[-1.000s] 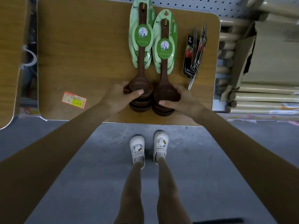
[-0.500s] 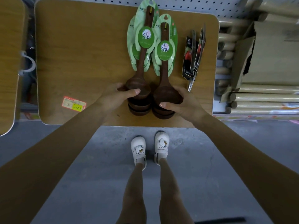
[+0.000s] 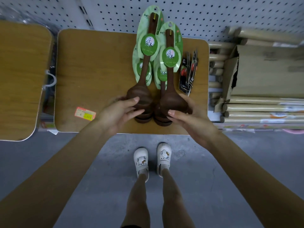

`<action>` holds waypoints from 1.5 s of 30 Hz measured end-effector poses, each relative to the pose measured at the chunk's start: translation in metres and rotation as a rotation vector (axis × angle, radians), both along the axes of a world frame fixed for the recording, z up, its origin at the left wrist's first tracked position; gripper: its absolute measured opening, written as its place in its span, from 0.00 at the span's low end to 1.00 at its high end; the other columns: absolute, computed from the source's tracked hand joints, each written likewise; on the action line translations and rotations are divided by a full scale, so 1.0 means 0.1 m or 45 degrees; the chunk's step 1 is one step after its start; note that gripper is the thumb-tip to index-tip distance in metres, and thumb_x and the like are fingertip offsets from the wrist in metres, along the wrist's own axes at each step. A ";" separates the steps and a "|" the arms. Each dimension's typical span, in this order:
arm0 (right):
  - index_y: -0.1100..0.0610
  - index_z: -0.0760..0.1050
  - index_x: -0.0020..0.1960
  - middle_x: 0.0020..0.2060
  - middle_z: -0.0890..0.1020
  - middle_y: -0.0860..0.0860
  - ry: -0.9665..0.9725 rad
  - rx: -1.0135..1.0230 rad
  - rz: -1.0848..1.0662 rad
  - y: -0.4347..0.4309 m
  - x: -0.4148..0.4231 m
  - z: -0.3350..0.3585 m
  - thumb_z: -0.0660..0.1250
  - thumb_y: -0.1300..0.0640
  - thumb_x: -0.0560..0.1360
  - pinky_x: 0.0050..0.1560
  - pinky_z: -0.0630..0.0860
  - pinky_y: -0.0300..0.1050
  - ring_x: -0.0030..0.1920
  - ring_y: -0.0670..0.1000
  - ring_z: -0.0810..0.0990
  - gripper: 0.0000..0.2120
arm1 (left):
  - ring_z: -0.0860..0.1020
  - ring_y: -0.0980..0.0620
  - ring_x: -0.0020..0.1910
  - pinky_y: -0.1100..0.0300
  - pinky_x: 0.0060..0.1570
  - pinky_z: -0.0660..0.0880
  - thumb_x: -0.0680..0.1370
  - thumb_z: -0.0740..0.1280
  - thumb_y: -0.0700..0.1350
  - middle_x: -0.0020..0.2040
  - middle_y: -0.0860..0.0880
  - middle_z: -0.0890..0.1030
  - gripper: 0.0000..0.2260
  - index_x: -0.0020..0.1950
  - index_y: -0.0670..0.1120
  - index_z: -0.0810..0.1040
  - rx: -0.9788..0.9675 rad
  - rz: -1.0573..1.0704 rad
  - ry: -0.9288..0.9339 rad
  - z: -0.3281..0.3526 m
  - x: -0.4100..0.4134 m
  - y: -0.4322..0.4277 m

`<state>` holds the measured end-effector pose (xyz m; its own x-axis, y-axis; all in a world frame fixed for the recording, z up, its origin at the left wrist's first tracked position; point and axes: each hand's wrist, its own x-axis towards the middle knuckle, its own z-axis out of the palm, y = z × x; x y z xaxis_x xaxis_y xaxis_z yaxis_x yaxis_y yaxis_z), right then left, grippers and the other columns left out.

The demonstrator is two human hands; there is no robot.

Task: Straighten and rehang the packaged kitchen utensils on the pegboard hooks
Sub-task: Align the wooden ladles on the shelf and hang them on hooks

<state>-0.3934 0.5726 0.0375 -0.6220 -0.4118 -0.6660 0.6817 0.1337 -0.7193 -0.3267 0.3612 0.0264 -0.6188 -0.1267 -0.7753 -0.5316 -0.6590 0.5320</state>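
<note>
- Grey concrete floor lies nearest, below the wooden board's (image 3: 98,71) front edge.
- Left hand (image 3: 118,114) cups the left stack of wooden ladles (image 3: 139,97); right hand (image 3: 185,116) cups the right stack (image 3: 172,102), fingers curled round the bowls.
- Stiff, light and smooth, I judge: best gripped at the bowls.
- Two stacks; each looks about three deep.
- Farther back, green cards (image 3: 148,44) reach the pegboard (image 3: 213,12); hooks are hidden.

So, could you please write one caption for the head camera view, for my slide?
Left hand and right hand each hold a stack of packaged wooden spoons hanging from the pegboard.
</note>
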 end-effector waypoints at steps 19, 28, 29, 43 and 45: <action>0.51 0.73 0.64 0.56 0.81 0.52 -0.183 -0.375 -0.437 1.55 0.85 1.21 0.60 0.67 0.78 0.39 0.81 0.42 0.50 0.52 0.84 0.19 | 0.81 0.48 0.53 0.53 0.44 0.82 0.73 0.64 0.26 0.55 0.47 0.80 0.26 0.66 0.49 0.70 0.012 -0.049 0.207 1.52 0.68 1.84; 0.53 0.73 0.62 0.55 0.81 0.54 0.137 -0.375 -0.364 3.26 0.73 1.72 0.66 0.63 0.69 0.43 0.82 0.49 0.52 0.55 0.84 0.22 | 0.82 0.48 0.51 0.53 0.44 0.81 0.72 0.64 0.24 0.57 0.45 0.81 0.27 0.66 0.47 0.71 -0.099 0.010 0.378 1.84 0.71 3.59; 0.53 0.73 0.62 0.56 0.81 0.53 0.150 -0.384 -0.362 3.46 0.70 1.79 0.66 0.62 0.69 0.44 0.82 0.50 0.53 0.55 0.83 0.21 | 0.82 0.46 0.53 0.52 0.44 0.81 0.72 0.64 0.24 0.60 0.43 0.79 0.28 0.68 0.46 0.70 -0.101 0.015 0.386 1.86 0.70 3.78; 0.53 0.73 0.60 0.54 0.81 0.52 0.300 -0.440 -0.352 4.03 0.00 2.61 0.57 0.58 0.82 0.43 0.82 0.47 0.50 0.48 0.84 0.10 | 0.81 0.40 0.52 0.53 0.44 0.81 0.74 0.64 0.26 0.60 0.37 0.77 0.20 0.65 0.38 0.71 -0.326 0.148 0.483 2.66 0.42 4.40; 0.55 0.72 0.63 0.56 0.80 0.53 0.278 -0.487 -0.361 3.95 -0.06 2.65 0.57 0.58 0.82 0.43 0.82 0.46 0.49 0.48 0.84 0.12 | 0.81 0.41 0.53 0.53 0.45 0.81 0.74 0.65 0.26 0.60 0.38 0.78 0.20 0.64 0.39 0.72 -0.344 0.157 0.491 2.74 0.38 4.33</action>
